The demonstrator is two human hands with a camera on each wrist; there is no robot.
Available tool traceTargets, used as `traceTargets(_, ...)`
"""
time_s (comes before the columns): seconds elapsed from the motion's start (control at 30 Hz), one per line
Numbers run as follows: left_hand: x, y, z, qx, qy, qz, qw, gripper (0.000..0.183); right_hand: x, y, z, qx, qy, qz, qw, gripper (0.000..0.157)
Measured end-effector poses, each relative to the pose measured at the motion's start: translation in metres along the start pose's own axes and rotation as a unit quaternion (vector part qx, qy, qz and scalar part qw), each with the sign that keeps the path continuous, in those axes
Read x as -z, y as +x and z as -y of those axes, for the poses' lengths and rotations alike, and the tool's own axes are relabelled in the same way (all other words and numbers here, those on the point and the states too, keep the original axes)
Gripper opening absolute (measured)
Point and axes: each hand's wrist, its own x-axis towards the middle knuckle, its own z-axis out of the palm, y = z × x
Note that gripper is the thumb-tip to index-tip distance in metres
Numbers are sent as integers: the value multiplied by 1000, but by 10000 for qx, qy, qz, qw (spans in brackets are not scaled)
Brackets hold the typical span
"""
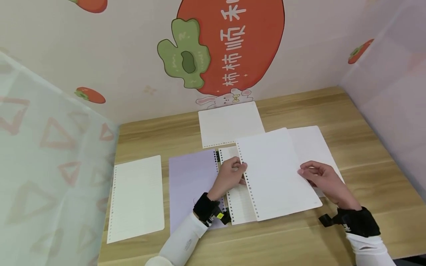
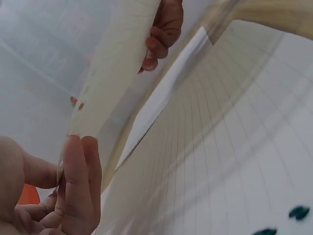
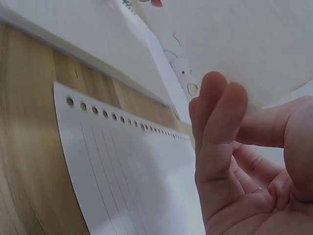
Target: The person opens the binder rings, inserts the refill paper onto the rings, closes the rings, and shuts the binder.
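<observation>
Both hands hold a white loose-leaf sheet (image 1: 273, 173) raised over an open ring binder with a lilac cover (image 1: 191, 181). My left hand (image 1: 229, 175) pinches the sheet's punched left edge between thumb and fingers. At the opposite edge, my right hand (image 1: 327, 183) pinches the sheet with thumb and fingertips. Beneath it, the binder's lined pages (image 1: 241, 207) show in part, the rest hidden by the raised sheet. In the left wrist view the held sheet (image 2: 112, 54) stands tilted above the lined pages (image 2: 205, 147).
Another loose sheet (image 1: 309, 142) lies right of the binder, partly covered; its lines and holes show on the punched sheet (image 3: 122, 152) in the right wrist view. One more sheet (image 1: 231, 123) lies at the back by the wall, and another (image 1: 138, 195) at the left of the wooden table (image 1: 283, 240).
</observation>
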Motion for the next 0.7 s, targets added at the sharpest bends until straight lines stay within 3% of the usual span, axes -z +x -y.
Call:
traceTargets(0.13, 13, -9, 2, -98, 366, -315, 9988, 28, -13, 2, 5, 220, -187, 76, 9996, 42)
traceTargets(0.33, 28, -15, 7, -289, 972, -550, 9933, 28, -32, 3, 5, 366, 5, 156, 9992, 37)
traceTargets(0.7, 50, -26, 19, -266, 1510, -707, 9856, 26, -61, 8, 3, -143, 235, 29, 9996, 43)
